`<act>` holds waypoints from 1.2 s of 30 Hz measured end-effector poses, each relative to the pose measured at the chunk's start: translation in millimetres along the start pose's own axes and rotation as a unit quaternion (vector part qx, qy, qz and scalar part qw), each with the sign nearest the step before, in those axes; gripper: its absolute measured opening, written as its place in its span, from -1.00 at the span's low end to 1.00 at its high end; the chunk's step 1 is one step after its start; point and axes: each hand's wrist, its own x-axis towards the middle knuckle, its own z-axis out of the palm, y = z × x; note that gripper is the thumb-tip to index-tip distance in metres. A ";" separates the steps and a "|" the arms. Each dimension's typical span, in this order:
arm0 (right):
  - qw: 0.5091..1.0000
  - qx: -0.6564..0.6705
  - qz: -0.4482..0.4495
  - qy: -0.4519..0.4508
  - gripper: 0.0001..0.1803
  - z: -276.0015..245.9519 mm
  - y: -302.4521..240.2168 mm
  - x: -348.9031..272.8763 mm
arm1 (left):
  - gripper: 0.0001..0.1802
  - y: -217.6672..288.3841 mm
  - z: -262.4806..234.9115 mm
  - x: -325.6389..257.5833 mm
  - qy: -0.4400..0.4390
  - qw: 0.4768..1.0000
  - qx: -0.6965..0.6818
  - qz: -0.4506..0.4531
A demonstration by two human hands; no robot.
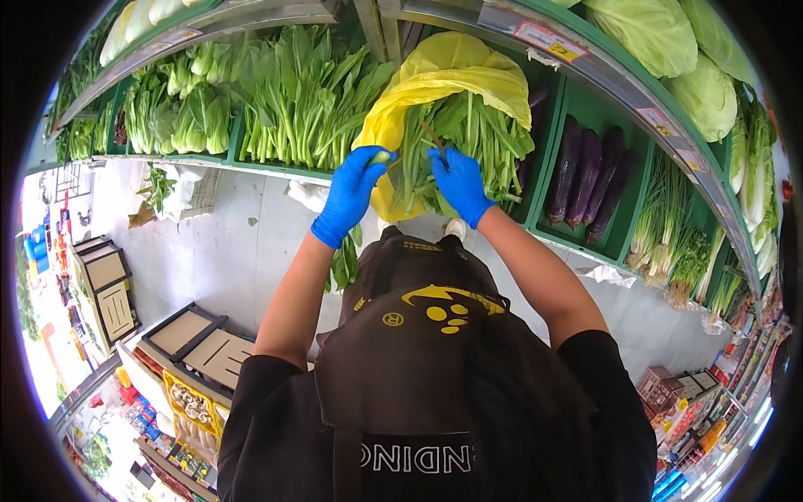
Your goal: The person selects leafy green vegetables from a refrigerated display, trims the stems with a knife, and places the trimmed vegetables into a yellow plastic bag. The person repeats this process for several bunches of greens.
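My left hand (351,192), in a blue glove, is closed round a leafy green vegetable. Its pale cut stem end (382,156) sticks out by the thumb, and its leaves (344,266) hang below the wrist. My right hand (462,182), gloved in the same blue, pinches a thin brownish strip (433,138) whose kind I cannot make out. Between and beyond both hands, a yellow plastic bag (456,63) lies open over the shelf edge. Leafy greens with long stems (485,138) lie at its mouth, just past my right hand.
Green shelf bins hold upright leafy greens (305,92), bok choy (209,117), purple eggplants (590,171) and spring onions (661,209). Cabbages (644,33) sit on the shelf above, behind a metal rail (468,15). A white basket (201,192) stands on the floor at left.
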 end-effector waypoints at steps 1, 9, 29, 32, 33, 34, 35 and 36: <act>1.000 0.024 0.006 0.007 -0.77 6.3 4.3 -8.4 | -0.79 -11.7 -3.5 -6.5 0.006 1.000 0.019 0.023; 0.996 -0.035 0.083 0.018 -0.57 85.0 17.5 -78.6 | -0.78 -16.2 -24.1 -39.9 0.020 0.996 0.022 -0.086; 0.790 0.527 0.293 -0.107 -0.80 -69.7 -50.8 -49.5 | -0.56 23.4 33.6 23.5 -0.111 0.892 0.302 0.316; 0.795 0.523 0.281 -0.127 -0.76 -90.6 -51.3 -60.6 | -0.60 41.7 45.2 29.8 -0.135 0.871 0.320 0.348; 0.799 0.518 0.277 -0.125 -0.75 -96.2 -52.3 -63.9 | -0.61 47.7 48.5 31.7 -0.144 0.864 0.325 0.357; 0.811 0.509 0.257 -0.132 -0.75 -100.8 -49.8 -66.0 | -0.66 53.9 52.0 33.0 -0.166 0.869 0.328 0.331; 0.826 0.490 0.265 -0.087 -0.75 -103.1 -49.6 -67.5 | -0.67 58.7 53.2 35.3 -0.175 0.847 0.356 0.354; 0.838 0.471 0.272 -0.043 -0.76 -104.2 -51.2 -68.0 | -0.68 62.6 53.0 37.5 -0.183 0.824 0.383 0.376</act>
